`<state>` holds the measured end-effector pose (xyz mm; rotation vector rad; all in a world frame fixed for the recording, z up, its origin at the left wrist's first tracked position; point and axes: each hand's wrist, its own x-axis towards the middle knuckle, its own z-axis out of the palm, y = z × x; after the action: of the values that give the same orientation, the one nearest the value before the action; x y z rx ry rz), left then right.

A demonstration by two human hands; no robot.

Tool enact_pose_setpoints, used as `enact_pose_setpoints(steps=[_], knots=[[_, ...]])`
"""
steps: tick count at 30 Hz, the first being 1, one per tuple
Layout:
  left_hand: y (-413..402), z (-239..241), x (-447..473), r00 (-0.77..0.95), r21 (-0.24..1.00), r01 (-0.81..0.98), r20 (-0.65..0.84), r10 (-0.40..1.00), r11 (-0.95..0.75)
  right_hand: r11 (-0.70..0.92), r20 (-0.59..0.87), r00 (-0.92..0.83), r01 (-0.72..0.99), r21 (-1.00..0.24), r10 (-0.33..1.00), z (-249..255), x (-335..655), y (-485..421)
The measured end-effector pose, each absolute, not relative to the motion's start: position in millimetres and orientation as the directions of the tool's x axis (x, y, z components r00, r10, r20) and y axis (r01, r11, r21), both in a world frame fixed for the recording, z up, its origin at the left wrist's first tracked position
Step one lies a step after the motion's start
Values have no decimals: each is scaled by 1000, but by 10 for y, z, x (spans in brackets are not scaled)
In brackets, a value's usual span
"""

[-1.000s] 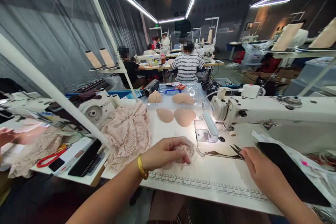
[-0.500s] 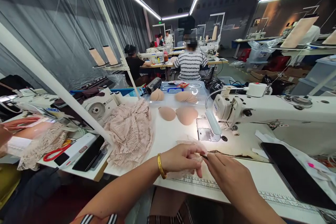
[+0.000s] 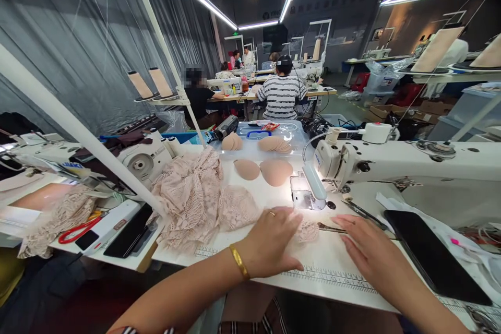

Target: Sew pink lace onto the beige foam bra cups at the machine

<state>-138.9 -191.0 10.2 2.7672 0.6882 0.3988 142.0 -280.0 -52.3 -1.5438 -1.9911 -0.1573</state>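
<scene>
My left hand [image 3: 274,242], with a gold bangle at the wrist, lies with fingers stretched out beside a small piece of pale pink lace [image 3: 308,231], partly hidden by the fingertips. To its right, my right hand [image 3: 370,250] has its fingers extended and holds nothing I can see. A slim dark metal tool [image 3: 332,228] lies by its fingertips, partly covered; its kind is unclear. Behind that hand rests another dark pointed tool [image 3: 364,212], like tweezers or snips. A lace piece [image 3: 238,207] lies left of my left hand, against a heap of lace [image 3: 188,198].
At the right stands a white sewing machine [image 3: 391,164] with a lit needle plate [image 3: 303,198]. Two beige cups [image 3: 276,172] lie behind. A black phone [image 3: 434,255] is at the right, and a printed ruler [image 3: 332,277] runs along the front edge. Co-workers sit ahead.
My hands, earlier together on the lace with a dark tool in the right, have moved apart. The right hand has let go. A lace piece now lies beside the heap.
</scene>
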Motion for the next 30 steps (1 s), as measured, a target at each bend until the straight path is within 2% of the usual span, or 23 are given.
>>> enact_pose_setpoints(steps=[2, 4, 6, 7, 8, 10, 13, 15, 17, 19, 20, 21, 22, 26, 30], knots=[[-1956, -6, -1224, 893, 341, 381, 103, 437, -859, 404, 406, -245, 835, -373, 881, -433, 1242, -2780], [-1961, 8, -1183, 876, 537, 339, 120, 468, -772, 391, 251, -300, 726, -566, 920, -353, 1109, -2782], [-1949, 89, -1222, 787, 838, 247, 119, 605, -486, 248, 126, -258, 523, -815, 958, -293, 1015, -2786], [-1944, 133, -1253, 734, 946, 170, 66, 676, -277, 152, 74, -212, 380, -912, 975, -272, 976, -2784], [-1941, 166, -1281, 692, 994, 86, -15, 722, -62, 67, 31, -156, 235, -970, 987, -254, 939, -2778], [-1948, 187, -1322, 637, 965, -52, -167, 753, 258, -25, -27, -61, 26, -999, 998, -226, 869, -2756], [-1976, 105, -1345, 566, 897, -164, -255, 784, 411, -73, -76, 24, -85, -994, 997, -200, 777, -2696], [-1959, 26, -1367, 543, 901, -163, -259, 799, 403, -101, -110, 67, -126, -987, 992, -207, 738, -2634], [-1860, -14, -1416, 574, 948, -22, -249, 780, 319, -111, -121, 107, -97, -989, 987, -242, 719, -2556], [-1648, 6, -1484, 584, 964, 266, -168, 794, 8, -117, -112, 142, 31, -993, 984, -300, 715, -2476], [-1502, 36, -1518, 577, 892, 412, -99, 811, -184, -115, -98, 157, 104, -988, 983, -331, 714, -2441], [-1335, 71, -1549, 557, 755, 545, -1, 830, -365, -107, -79, 165, 168, -980, 983, -361, 714, -2412], [-1157, 105, -1573, 525, 647, 622, 73, 848, -441, -94, -57, 169, 219, -971, 984, -387, 715, -2391], [-498, 149, -1581, 412, 425, 781, 201, 889, -458, -43, 6, 155, 312, -949, 988, -435, 729, -2373], [-191, 97, -1550, 428, 276, 825, 264, 864, -493, -50, 0, 156, 317, -947, 988, -414, 756, -2381]])
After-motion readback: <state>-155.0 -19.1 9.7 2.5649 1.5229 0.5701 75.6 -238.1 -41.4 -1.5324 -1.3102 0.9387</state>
